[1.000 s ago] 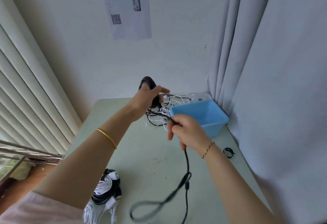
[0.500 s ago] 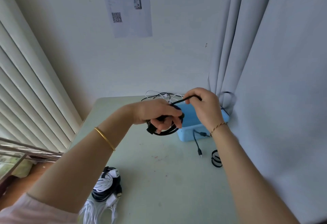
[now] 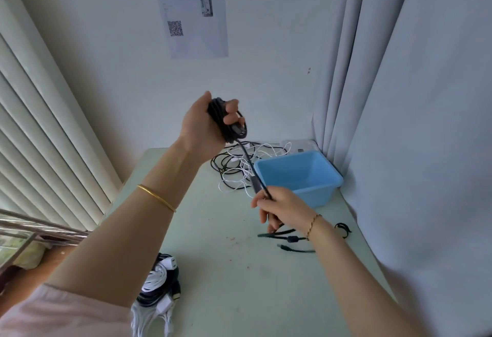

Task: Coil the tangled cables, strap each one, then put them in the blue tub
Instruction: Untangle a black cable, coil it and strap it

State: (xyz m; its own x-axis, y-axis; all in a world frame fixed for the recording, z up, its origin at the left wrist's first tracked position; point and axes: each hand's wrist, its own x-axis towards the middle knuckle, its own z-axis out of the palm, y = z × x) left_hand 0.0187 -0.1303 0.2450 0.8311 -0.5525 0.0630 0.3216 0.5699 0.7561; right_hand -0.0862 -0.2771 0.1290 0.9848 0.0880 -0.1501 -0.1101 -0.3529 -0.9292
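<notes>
Left hand (image 3: 202,126) was up high, above and left of the blue tub (image 3: 315,195), its fingers (image 3: 231,105) curled tight round the coiled part of the black cable (image 3: 226,129). The free length ran taut down to the right hand (image 3: 286,210) at the tub's near-left corner, fingers (image 3: 262,202) pinching it. The cable's tail lay on the table (image 3: 239,283) before the tub, a black strap (image 3: 343,229) lay off its near-right corner, and the tangled cables (image 3: 234,169) were heaped against its left side.
</notes>
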